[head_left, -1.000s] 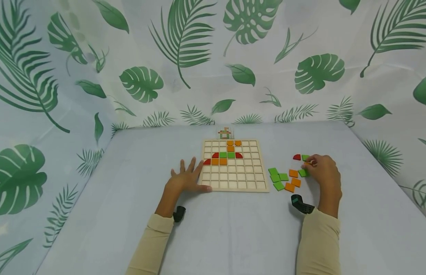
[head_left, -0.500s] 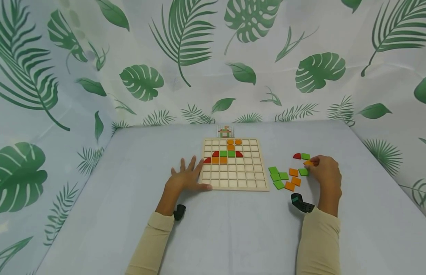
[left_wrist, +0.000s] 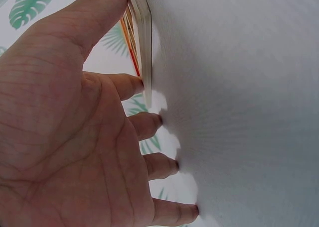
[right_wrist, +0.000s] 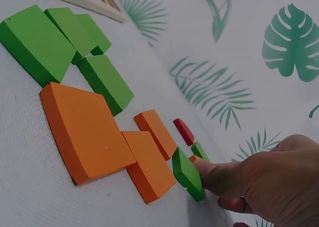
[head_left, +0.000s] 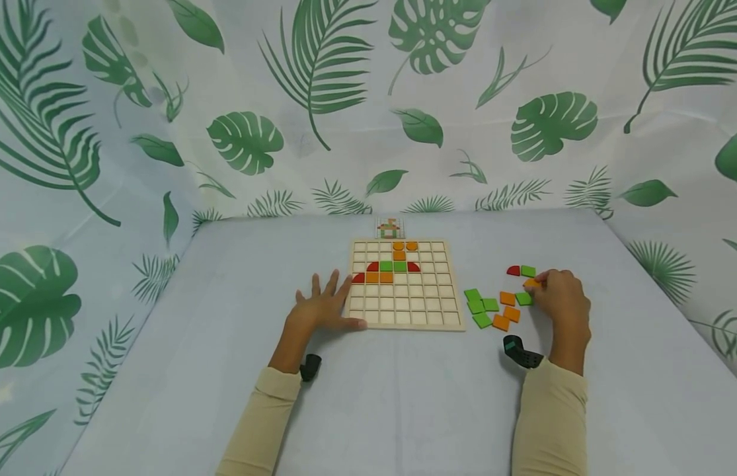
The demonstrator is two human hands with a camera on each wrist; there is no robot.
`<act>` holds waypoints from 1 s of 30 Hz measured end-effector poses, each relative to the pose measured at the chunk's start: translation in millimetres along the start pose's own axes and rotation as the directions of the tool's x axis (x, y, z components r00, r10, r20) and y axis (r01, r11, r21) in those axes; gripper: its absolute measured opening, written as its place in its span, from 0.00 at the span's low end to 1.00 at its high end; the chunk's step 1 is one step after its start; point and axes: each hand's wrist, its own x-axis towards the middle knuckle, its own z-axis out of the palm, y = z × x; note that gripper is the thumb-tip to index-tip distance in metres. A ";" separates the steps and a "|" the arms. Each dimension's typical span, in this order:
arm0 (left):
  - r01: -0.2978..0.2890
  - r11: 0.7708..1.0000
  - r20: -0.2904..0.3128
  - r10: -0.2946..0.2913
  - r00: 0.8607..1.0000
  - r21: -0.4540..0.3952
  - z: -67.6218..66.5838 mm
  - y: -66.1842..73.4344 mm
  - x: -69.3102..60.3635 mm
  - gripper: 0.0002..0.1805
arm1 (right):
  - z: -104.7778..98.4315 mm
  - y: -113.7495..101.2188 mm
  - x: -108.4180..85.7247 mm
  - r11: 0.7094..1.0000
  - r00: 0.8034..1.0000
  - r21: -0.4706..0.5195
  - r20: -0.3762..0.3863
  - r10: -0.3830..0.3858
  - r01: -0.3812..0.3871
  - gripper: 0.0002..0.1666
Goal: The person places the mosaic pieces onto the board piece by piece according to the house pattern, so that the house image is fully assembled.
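Observation:
My left hand point(head_left: 320, 309) lies with fingers spread at the left edge of a wooden grid board point(head_left: 411, 328). In the left wrist view, its thumb and index finger touch the board's side point(left_wrist: 144, 43), and the other fingertips rest on the cloth. Set in the board are orange, green and red tiles, such as a green tile point(head_left: 400, 266) and a red quarter-round tile point(head_left: 414, 267). To the board's right, my right hand point(head_left: 563, 299) pinches an orange tile point(head_left: 531, 283) low over the table; its fingers partly hide it. A green tile point(right_wrist: 188, 175) lies just in front of those fingers.
Loose tiles lie right of the board: several green ones point(head_left: 476, 307), several orange ones point(head_left: 507, 299) and a red quarter-round one point(head_left: 513, 270). A small pattern card point(head_left: 390, 229) is behind the board. Leaf-printed cloth point(head_left: 422, 165) stands behind the table.
My right fingers have shifted slightly, and more of the orange tile now shows. The left hand stays in place against the board.

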 end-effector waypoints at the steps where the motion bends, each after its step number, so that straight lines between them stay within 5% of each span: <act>1: 0.000 1.000 0.000 0.000 1.000 0.000 0.5 0.0 0.1 0.59 | 0.1 0.7 0.4 1.000 1.000 -0.010 0.003 -0.004 0.004 0.21; 12: 0.005 1.000 -0.003 -0.005 1.000 -0.001 1.4 -1.0 0.0 0.59 | 1.3 -0.8 4.0 1.000 1.000 -0.008 0.017 0.000 0.000 0.27; 30: 0.003 1.000 -0.008 -0.003 1.000 0.006 -1.9 1.5 -1.2 0.59 | 11.0 -49.0 6.5 0.967 0.966 0.007 -0.039 -0.255 0.256 0.17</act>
